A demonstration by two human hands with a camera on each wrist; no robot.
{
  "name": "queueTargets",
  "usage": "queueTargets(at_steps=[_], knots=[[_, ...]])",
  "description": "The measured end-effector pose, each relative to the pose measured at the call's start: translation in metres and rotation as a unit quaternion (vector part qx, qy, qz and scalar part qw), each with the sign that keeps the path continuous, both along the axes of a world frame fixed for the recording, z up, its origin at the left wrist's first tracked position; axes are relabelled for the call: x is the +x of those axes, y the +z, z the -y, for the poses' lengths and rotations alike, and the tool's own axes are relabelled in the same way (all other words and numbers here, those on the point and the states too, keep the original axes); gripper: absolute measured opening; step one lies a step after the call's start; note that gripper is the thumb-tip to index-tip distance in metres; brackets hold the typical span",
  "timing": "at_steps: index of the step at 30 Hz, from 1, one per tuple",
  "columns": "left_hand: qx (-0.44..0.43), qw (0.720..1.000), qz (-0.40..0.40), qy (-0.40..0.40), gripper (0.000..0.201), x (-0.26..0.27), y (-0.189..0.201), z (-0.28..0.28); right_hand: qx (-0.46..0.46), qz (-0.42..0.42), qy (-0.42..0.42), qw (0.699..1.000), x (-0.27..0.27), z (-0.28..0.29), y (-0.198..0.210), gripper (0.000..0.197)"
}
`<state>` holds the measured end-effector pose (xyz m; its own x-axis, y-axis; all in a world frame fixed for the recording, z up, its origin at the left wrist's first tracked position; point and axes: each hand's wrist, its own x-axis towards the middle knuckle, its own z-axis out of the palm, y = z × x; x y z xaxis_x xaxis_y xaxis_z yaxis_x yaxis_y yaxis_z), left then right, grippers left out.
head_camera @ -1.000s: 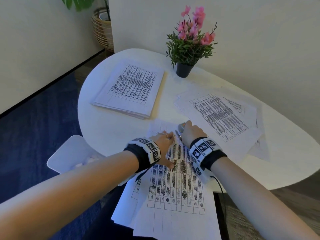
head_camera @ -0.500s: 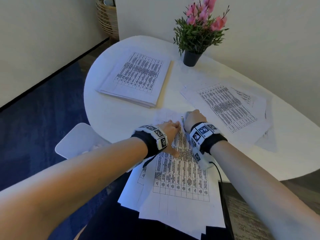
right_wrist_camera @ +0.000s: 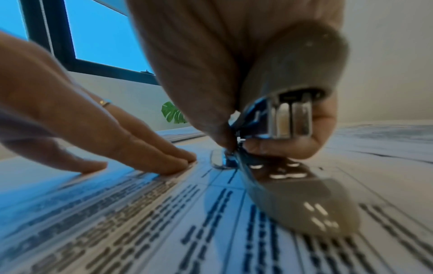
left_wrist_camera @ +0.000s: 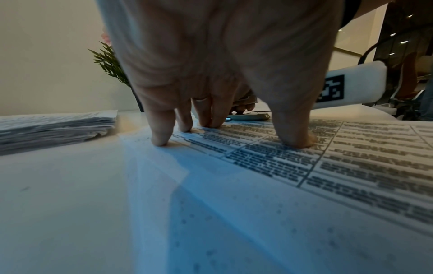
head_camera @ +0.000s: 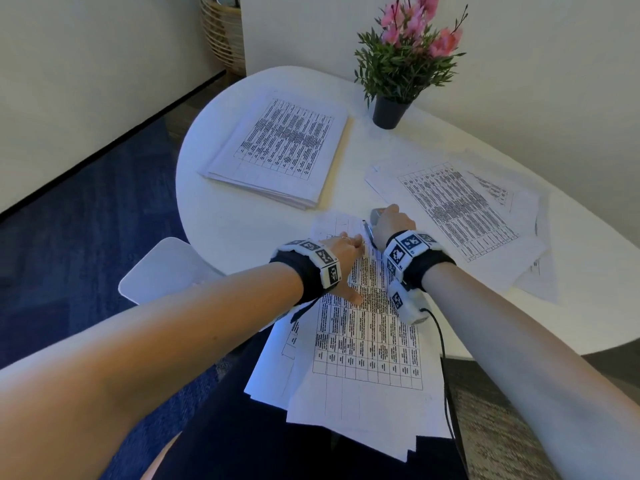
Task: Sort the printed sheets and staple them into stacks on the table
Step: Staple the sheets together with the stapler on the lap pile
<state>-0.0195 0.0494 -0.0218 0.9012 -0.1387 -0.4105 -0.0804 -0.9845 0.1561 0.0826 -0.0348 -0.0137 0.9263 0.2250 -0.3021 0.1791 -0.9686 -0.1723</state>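
A loose pile of printed table sheets (head_camera: 363, 344) lies at the table's near edge and hangs over it. My left hand (head_camera: 341, 252) presses flat on the upper part of the top sheet (left_wrist_camera: 269, 159), fingers straight and spread. Right beside it my right hand (head_camera: 391, 225) grips a grey metal stapler (right_wrist_camera: 288, 118), its arms apart over the sheet's top edge. The stapler's base (right_wrist_camera: 293, 194) rests on the paper. A neat stack of sheets (head_camera: 280, 150) lies at the far left of the table. A spread pile of sheets (head_camera: 457, 209) lies to the right.
A potted plant with pink flowers (head_camera: 401, 60) stands at the back of the white round table (head_camera: 242, 216). A white chair seat (head_camera: 162, 271) sits below the table's left edge. A wicker basket (head_camera: 221, 32) stands on the floor by the far wall.
The head view has shifted, so everything sits a little lower and to the right in the picture. Both hands stay on the near pile, the right one still on the stapler.
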Motion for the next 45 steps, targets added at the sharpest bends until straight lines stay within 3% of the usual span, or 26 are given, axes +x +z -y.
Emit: queueTargets(at_steps=[8, 15, 20, 26, 29, 34, 38, 45], knots=[[0.004, 1.000, 0.004, 0.012, 0.111, 0.002, 0.002, -0.002, 0.006, -0.032, -0.009, 0.999, 0.010, -0.007, 0.006, 0.041], [0.003, 1.000, 0.004, 0.019, 0.112, 0.001, -0.001, -0.002, -0.017, -0.080, 0.032, 0.996, 0.018, -0.015, 0.013, 0.053], [-0.004, 1.000, 0.004, 0.019, 0.113, 0.000, 0.002, -0.002, 0.016, -0.043, 0.012, 0.999, 0.020, -0.021, 0.011, 0.050], [-0.020, 0.999, -0.025, 0.014, 0.101, 0.002, 0.015, -0.008, 0.035, -0.060, 0.117, 0.991, 0.015, 0.000, 0.012, 0.047], [-0.014, 0.998, -0.004, 0.057, 0.094, -0.001, 0.019, -0.020, 0.004, -0.050, 0.167, 0.985, 0.009, 0.011, 0.005, 0.040], [-0.004, 0.996, 0.006, 0.093, 0.104, -0.009, 0.008, -0.028, -0.024, -0.011, 0.201, 0.979, 0.004, 0.007, 0.004, 0.035], [-0.007, 0.996, -0.002, 0.087, 0.118, -0.007, 0.006, -0.028, -0.037, 0.027, 0.201, 0.979, -0.003, -0.001, 0.002, 0.037], [-0.010, 0.994, -0.006, 0.104, 0.108, -0.005, 0.005, -0.024, -0.016, 0.024, 0.101, 0.995, -0.016, -0.028, -0.003, 0.043]])
